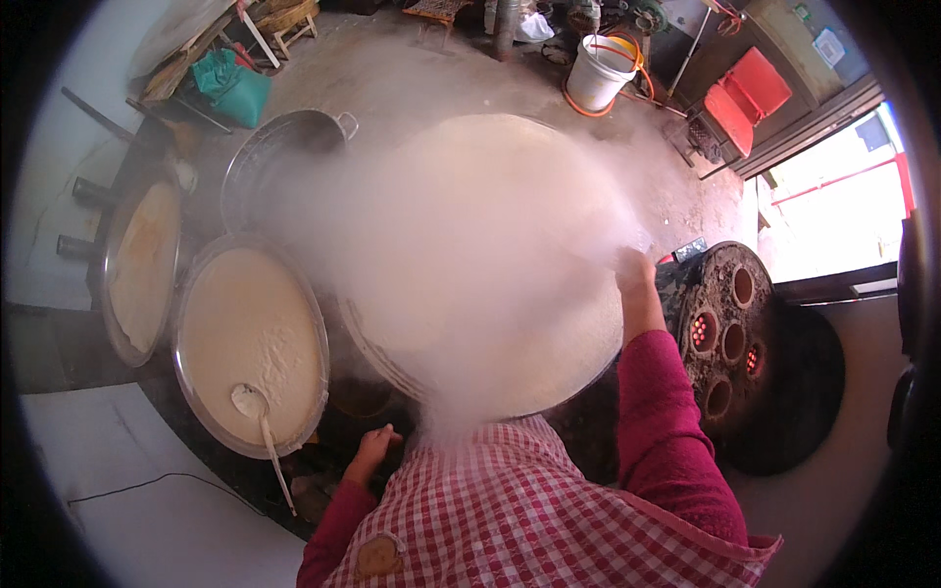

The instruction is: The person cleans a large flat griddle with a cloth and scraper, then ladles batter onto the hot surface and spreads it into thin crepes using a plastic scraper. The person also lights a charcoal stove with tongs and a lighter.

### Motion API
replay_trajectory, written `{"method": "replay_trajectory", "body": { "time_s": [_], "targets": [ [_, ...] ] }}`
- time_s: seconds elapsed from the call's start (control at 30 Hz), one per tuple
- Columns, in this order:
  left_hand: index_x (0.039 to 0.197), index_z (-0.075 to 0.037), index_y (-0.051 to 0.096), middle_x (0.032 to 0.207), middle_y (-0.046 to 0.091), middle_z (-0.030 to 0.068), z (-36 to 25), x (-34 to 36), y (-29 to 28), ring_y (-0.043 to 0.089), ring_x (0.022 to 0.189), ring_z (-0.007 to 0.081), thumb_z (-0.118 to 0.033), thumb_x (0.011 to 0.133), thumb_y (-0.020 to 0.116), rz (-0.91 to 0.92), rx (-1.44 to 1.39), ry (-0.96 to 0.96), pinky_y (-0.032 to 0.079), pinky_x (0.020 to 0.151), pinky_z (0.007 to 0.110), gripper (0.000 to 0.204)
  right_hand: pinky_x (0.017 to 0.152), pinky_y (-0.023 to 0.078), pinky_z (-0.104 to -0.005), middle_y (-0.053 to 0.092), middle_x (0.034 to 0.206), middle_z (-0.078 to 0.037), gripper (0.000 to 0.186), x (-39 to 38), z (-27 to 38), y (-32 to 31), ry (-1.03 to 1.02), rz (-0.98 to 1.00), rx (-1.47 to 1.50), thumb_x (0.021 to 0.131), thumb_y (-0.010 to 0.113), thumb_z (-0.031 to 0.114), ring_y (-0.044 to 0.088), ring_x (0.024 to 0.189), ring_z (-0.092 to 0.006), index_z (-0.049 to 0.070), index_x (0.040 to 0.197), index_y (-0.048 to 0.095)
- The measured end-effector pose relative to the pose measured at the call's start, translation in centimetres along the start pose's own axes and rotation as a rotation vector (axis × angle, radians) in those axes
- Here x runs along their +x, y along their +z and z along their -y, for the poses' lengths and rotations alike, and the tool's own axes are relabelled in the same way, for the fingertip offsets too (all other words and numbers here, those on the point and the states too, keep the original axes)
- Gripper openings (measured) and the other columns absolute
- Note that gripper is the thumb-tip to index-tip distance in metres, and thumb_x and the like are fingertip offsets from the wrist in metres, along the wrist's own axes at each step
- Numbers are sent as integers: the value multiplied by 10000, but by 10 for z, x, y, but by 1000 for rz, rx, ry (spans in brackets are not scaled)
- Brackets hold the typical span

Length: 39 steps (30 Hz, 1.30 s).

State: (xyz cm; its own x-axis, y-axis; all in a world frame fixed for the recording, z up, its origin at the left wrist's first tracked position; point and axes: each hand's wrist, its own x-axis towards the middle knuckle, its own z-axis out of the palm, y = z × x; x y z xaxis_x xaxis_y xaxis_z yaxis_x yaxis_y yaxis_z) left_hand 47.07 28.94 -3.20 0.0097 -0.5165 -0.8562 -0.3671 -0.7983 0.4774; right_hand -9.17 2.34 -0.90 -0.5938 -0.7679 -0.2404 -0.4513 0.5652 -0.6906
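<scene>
Thick white steam rises over a large round vat (377, 365) of pale liquid in front of me and hides much of it. At the vat's right edge, my right hand (635, 269) is closed, its fingers partly veiled by steam; what it grips cannot be made out. My left hand (374, 451) hangs low beside the vat's near left side, fingers curled, with nothing visible in it. To its left stands a metal basin (321, 338) of creamy liquid with whitish clumps on top. A ladle (268, 436) rests in that basin, its long handle leaning over the near rim.
Farther left are another wide basin (173, 284) with pale contents and a deep metal pot (235, 181). A coal stove (730, 304) with glowing holes stands on the right. Behind are a white bucket (600, 78) with an orange hose, a red chair (735, 113) and a green sack (233, 90).
</scene>
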Motion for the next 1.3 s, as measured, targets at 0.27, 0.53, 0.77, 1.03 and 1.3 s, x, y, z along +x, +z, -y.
{"method": "replay_trajectory", "body": {
  "time_s": [0.27,0.53,0.77,1.03,1.3],
  "targets": [
    [834,-54,667,790,647,137,43,2,7,607,725,244,-275,878,467,-29,50,183,463,658,352,301,619,504,-362,638,835,-122,194,15,18,-71,-356,-26,-104,822,520,175,619,720,-253,29,920,603],
    [828,-70,637,804,619,173,45,-29,6,593,764,348,-176,804,496,-6,618,388,475,675,420,178,738,471,-438,620,950,-148,255,-24,79,-8,-472,69,-647,857,428,252,594,879,-332,91,903,620],
    [893,-33,610,911,612,189,13,-35,-4,589,810,353,-253,796,531,-50,846,662,466,702,435,253,790,451,-399,616,949,-156,259,-115,68,-25,-475,224,-611,843,435,255,574,931,-327,103,908,635],
    [873,-19,634,921,624,183,84,3,-21,610,785,306,-280,876,464,48,861,505,473,715,398,312,729,472,-401,632,909,-147,220,-146,40,-22,-204,-117,-312,838,454,205,599,874,-307,86,874,636],
    [888,-14,648,873,637,171,97,-18,-44,614,785,292,-303,877,447,20,912,494,474,724,394,352,697,481,-416,637,859,-137,229,-181,110,74,-578,126,-584,834,466,218,608,853,-297,67,826,638]
  ]
}}
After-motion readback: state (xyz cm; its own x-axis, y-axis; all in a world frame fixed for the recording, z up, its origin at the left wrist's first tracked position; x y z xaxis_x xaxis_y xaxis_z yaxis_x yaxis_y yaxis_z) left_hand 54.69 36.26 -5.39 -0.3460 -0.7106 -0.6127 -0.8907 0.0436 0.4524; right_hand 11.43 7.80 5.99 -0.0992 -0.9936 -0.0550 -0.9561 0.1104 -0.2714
